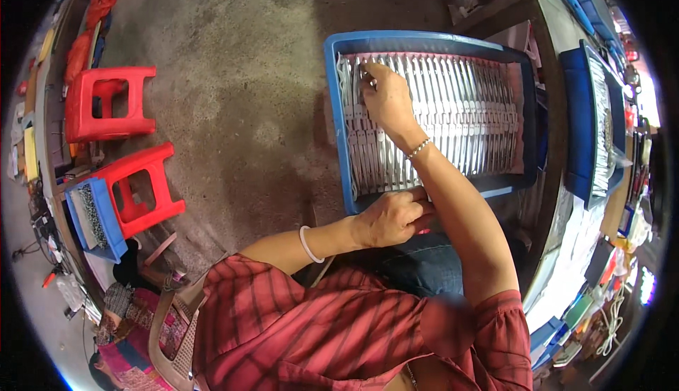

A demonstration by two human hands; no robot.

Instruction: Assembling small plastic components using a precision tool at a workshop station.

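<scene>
Head view shows me a blue tray [339,119] on the lap, its rows of white strips [460,115] nearly full. My left hand [392,216] grips the near rim, curled; my right hand [385,94] pinches a strip [365,74] at the far-left corner, seemingly among the last to seat.

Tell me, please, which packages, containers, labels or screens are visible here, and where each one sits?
Blue tray: centre, on the lap, rectangular, rows of white strips.
Second blue tray: right, on the bench, similar contents.
Small blue bin: left, by the red stools.
No readable labels or screens.
</scene>
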